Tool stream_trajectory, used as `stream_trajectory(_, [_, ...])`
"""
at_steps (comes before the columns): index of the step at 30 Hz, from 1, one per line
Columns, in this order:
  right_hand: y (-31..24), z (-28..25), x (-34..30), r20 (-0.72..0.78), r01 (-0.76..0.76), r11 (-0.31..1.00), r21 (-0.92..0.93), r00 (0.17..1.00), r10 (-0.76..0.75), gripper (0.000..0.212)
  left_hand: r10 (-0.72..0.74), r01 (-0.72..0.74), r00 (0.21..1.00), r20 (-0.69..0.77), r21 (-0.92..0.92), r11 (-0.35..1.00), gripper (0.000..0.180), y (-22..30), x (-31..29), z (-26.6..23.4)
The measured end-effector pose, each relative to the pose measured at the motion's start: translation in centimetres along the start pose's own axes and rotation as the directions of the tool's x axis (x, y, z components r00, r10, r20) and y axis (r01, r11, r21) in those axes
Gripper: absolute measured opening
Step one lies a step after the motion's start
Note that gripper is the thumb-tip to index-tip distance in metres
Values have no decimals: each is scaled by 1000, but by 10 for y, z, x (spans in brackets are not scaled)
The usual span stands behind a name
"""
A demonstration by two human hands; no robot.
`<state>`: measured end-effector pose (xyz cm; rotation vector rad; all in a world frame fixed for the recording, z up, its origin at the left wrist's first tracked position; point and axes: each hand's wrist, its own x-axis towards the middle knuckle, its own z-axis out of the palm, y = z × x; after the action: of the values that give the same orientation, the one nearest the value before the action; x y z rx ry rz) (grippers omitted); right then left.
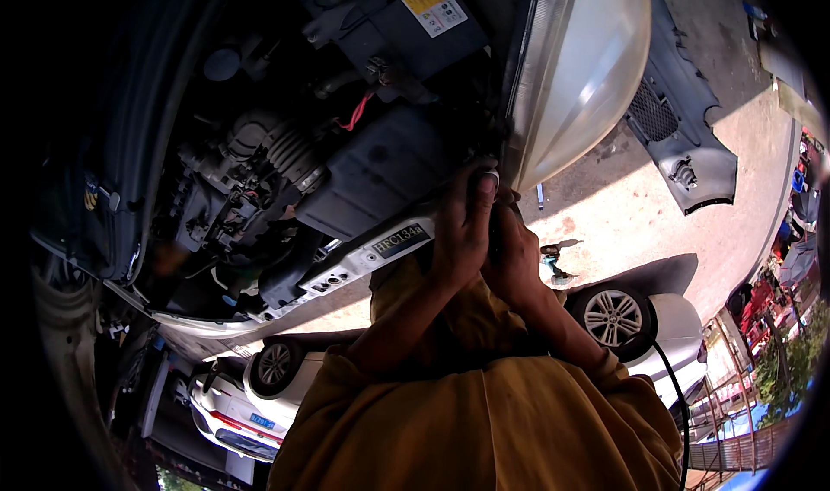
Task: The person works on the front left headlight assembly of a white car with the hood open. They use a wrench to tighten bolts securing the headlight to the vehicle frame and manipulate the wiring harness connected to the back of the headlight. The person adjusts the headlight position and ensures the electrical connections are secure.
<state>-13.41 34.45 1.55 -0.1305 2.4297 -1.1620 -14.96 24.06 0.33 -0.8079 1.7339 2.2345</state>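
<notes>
Both of my hands are pressed together at the inner edge of the headlight [579, 67], just over the white front panel [346, 271] of an open engine bay. My left hand [462, 227] is curled with its thumb pointing up against the lamp's edge. My right hand [516, 262] wraps in from the other side, touching the left. Between them is a small dark object [494, 232], mostly hidden by the fingers, so its kind is unclear. Yellow sleeves cover both forearms.
In the bay are a black battery [406, 15] with a yellow label, a ribbed intake hose [294, 158] and a black cover [376, 171]. A detached grey bumper piece [683, 128] lies on the concrete. White cars [622, 318] are parked nearby. A black cable [679, 396] hangs by my right sleeve.
</notes>
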Motion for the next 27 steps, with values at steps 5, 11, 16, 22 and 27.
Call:
stream_trajectory(5, [5, -2, 5, 18, 13, 1000, -27, 1000, -13, 45, 34, -33, 999, 24, -19, 999, 27, 0, 4, 3])
stream_trajectory(11, [6, -6, 7, 27, 19, 999, -28, 999, -18, 61, 31, -27, 999, 45, -77, 997, 26, 5, 7, 8])
stream_trajectory(16, [7, -6, 8, 9, 48, 998, -38, 999, -47, 63, 37, -37, 999, 23, -8, 999, 27, -3, 8, 6])
stream_trajectory(22, [2, -6, 10, -37, 38, 999, -26, 999, -39, 33, 38, -38, 999, 24, -10, 999, 26, 3, 8, 6])
stream_trajectory(27, [0, -6, 11, -38, 33, 999, -26, 999, -34, 32, 30, -29, 999, 12, -55, 998, 27, 6, 8, 7])
